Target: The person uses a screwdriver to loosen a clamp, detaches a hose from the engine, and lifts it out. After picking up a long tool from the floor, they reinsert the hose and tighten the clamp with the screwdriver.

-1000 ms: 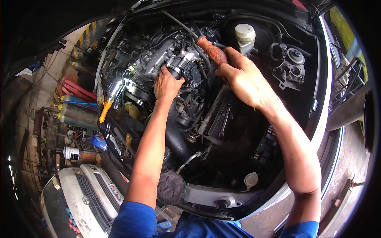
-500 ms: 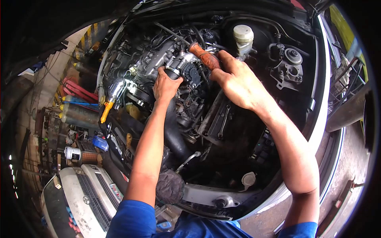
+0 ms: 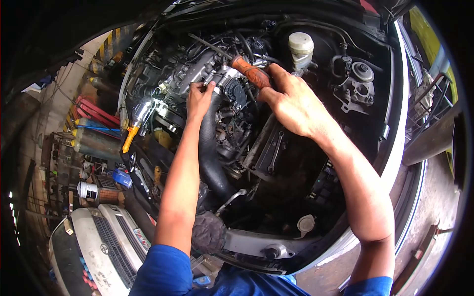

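Screwdriver (image 3: pixel 251 72) up over the engine (image 3: pixel 196 70), out toward the far edge of the engine bay (image 3: pixel 388 116), the right hand's (image 3: pixel 290 103) fingers curled round its orange grip! Left hand (image 3: pixel 198 102) now, thumb and fingers bunched at the black hose's (image 3: pixel 211 153) upper end, pinching what I can't tell, while a wrench (image 3: pixel 276 152) lies right of that hose.

Screwdriver (image 3: pixel 242 65): orange handle, dark smudges, long thin shaft; tilted above engine (image 3: pixel 196 71), tip pointing up-left in view. Hose (image 3: pixel 212 160): thick, black, gently curved; upper end at engine, lower end lost in shadow.
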{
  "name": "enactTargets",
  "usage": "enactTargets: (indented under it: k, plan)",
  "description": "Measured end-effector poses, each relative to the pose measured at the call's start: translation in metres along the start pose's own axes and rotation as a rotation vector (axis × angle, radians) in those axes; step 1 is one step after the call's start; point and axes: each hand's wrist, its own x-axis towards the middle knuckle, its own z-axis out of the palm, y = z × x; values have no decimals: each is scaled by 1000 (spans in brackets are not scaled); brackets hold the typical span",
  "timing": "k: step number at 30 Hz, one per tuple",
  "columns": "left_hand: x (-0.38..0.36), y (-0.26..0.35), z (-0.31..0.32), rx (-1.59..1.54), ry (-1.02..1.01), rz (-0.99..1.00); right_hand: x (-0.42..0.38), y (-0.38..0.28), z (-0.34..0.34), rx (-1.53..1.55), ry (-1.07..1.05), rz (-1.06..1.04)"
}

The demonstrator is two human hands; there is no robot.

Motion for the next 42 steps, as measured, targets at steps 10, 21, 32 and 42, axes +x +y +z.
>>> enactTargets:
  k: [10,21,32,42]
  plan:
    - [-8,-7,0,127,129,269,0,3,3,10,23,-10]
    - [-22,6,0,175,82,220,-1,-1,1,-17,13,9]
    - [-24,7,-5,152,8,131,3,3,7,-188,27,-13]
    - [-22,8,-13,66,-69,51,6,39,39,-307,43,-199]
